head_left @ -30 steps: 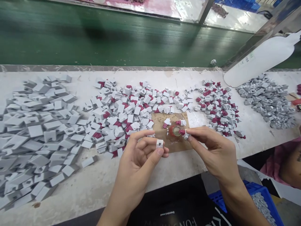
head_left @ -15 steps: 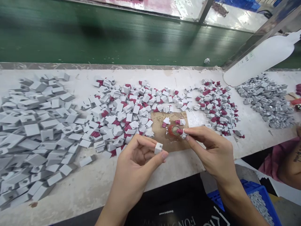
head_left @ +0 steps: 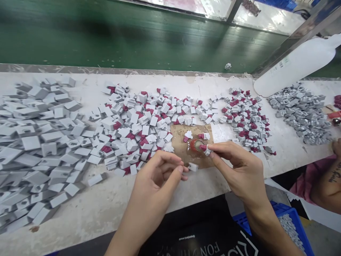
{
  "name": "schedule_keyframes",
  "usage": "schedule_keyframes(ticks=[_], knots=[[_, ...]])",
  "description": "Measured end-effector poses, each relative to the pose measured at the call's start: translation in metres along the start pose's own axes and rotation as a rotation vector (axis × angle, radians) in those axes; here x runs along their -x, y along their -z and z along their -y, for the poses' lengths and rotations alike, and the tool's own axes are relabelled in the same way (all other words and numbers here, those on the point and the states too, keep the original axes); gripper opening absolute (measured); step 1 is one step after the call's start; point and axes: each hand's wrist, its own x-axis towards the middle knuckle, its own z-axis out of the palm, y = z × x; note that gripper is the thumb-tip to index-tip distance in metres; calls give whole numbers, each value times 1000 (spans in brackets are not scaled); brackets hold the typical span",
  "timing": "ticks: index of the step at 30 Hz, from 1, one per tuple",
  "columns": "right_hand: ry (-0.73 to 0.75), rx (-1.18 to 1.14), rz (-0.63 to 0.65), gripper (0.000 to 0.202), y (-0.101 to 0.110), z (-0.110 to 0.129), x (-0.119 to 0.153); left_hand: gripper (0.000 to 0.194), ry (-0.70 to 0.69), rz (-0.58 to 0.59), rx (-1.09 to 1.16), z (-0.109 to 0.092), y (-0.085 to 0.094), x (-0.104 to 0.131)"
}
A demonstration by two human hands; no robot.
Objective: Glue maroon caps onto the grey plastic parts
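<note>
Between the thumb and index finger of my right hand [head_left: 237,170], a small grey-and-maroon plastic piece [head_left: 204,148] is pinched, its maroon end toward the round red-rimmed dish [head_left: 196,145]. My left hand [head_left: 156,190] has loosely curled fingers, and I see nothing in its grip. Just beyond its fingertips is a small grey plastic block [head_left: 193,166], over the front edge of the brown cardboard [head_left: 177,142]; whether it is resting or dropping I cannot tell. Two more grey-and-maroon pieces lie on the cardboard behind the dish, one of them a piece [head_left: 204,136] lying sideways.
Grey blocks [head_left: 32,142] are heaped at left, mixed grey-and-maroon pieces [head_left: 144,121] in the middle, others [head_left: 246,121] right of the cardboard. A white bottle [head_left: 295,65] leans beside small grey parts [head_left: 301,113]. At right is another person's arm [head_left: 326,181]; below it, a blue crate [head_left: 299,227].
The grey block has left my left fingers and now sits apart, to their right. My right hand keeps its pinch at the dish. The view has shifted slightly.
</note>
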Motion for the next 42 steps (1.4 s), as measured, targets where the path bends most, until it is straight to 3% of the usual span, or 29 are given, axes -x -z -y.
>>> schedule_keyframes(ticks=[3, 7, 12, 16, 19, 23, 26, 29, 33, 38, 42], knots=[[2, 6, 5, 24, 0, -1, 1, 6, -227, -60, -372, 2, -4, 6], [29, 9, -2, 25, 1, -2, 1, 17, -549, 6, -711, 13, -20, 18], [37, 24, -18, 26, 0, -1, 1, 25, -626, -13, -923, 31, -55, 23], [40, 24, -14, 26, 0, -2, 1, 14, -649, -41, -993, 39, -72, 23], [41, 19, -7, 28, 1, -2, 1, 20, -588, 40, -827, 38, -68, 26], [15, -9, -20, 27, 4, -2, -1, 25, -334, 181, -316, 22, -45, 25], [-34, -91, -24, 23, 6, -1, -3, 16, -88, 168, 15, 6, -26, 15], [-48, -103, -21, 22, 5, -1, -6, 5, 43, 112, 235, -2, -14, 3], [-12, -25, 8, 22, 3, 0, -7, 12, 100, 101, 376, -2, -5, -5], [5, -20, 8, 23, 2, 2, -6, 17, 140, 160, 397, -1, -1, -8], [-72, -176, -17, 24, 2, 2, -8, 15, 126, 75, 375, -3, -3, -11]])
